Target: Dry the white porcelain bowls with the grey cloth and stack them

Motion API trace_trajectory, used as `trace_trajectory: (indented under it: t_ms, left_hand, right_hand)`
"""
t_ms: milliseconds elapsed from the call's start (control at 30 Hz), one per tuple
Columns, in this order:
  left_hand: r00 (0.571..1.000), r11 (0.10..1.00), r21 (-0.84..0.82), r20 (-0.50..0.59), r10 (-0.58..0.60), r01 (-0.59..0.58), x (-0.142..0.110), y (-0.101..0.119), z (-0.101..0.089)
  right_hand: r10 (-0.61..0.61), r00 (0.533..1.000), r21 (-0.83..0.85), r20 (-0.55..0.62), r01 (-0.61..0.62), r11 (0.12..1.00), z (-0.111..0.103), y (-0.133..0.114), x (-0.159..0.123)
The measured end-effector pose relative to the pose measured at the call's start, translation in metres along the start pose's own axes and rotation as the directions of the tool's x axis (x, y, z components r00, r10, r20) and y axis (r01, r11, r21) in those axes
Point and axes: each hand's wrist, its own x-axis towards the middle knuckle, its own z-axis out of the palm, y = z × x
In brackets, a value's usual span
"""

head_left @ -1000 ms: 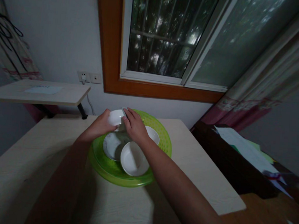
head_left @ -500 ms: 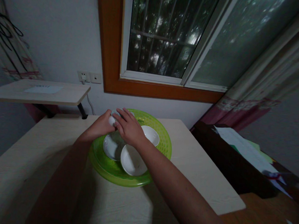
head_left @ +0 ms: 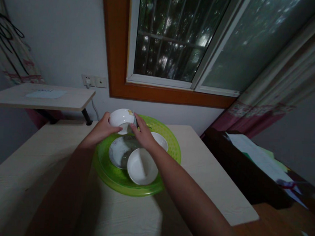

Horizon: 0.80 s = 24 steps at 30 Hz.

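Observation:
A small white bowl with a yellow mark near its rim is held tilted above the far left of a round green plastic tray. My left hand grips its left side, thumb across the front. At the bowl's right side is my right hand, fingers curled round a grey cloth that mostly hides behind them. Below, on the tray, lie a white dish with a patterned rim and a plain white bowl. Another white bowl shows partly behind my right wrist.
The tray rests on a pale wooden table. A raised shelf with a paper sheet stands at the left. Behind are a wall socket and a window; a dark wooden piece with papers is at the right.
The bowl has turned and now shows its white side between my hands. My right hand has moved off its top, slightly right and down. The dishes on the tray have stayed put.

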Motion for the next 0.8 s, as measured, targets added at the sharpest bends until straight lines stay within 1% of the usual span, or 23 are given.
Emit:
trace_trajectory:
  t_ms: [100,200,267,367,467,633,800]
  left_hand:
    - [1.0,0.985,-0.172,-0.012,-0.021,0.018,-0.001,-0.001,0.001]
    - [0.999,0.943,-0.331,0.005,-0.044,0.043,-0.003,0.002,0.002]
    - [0.998,0.915,-0.399,0.034,-0.045,0.055,-0.005,0.006,0.002]
    - [0.995,0.887,-0.455,0.095,-0.038,0.077,-0.009,0.008,0.001]
    - [0.992,0.885,-0.456,0.12,-0.036,0.087,-0.011,0.008,0.002]
    - [0.992,0.916,-0.399,0.121,0.019,0.031,-0.012,0.009,0.003]
    - [0.99,0.974,-0.228,0.134,0.045,-0.013,-0.008,0.007,0.002]
  right_hand:
    - [0.067,0.997,0.09,0.027,-0.069,0.993,0.001,0.0,-0.001]
    - [0.09,0.995,0.167,0.038,-0.095,0.981,0.002,-0.003,-0.003]
    - [0.101,0.994,0.194,0.031,-0.105,0.975,0.003,-0.003,-0.003]
    - [0.127,0.992,0.206,0.011,-0.127,0.97,0.005,-0.001,-0.003]
    - [0.128,0.992,0.211,-0.017,-0.122,0.97,0.006,0.002,-0.001]
    - [0.096,0.992,0.208,-0.076,-0.078,0.975,0.003,0.005,0.001]
    - [-0.021,0.998,0.065,-0.051,0.025,0.998,-0.007,0.002,0.001]
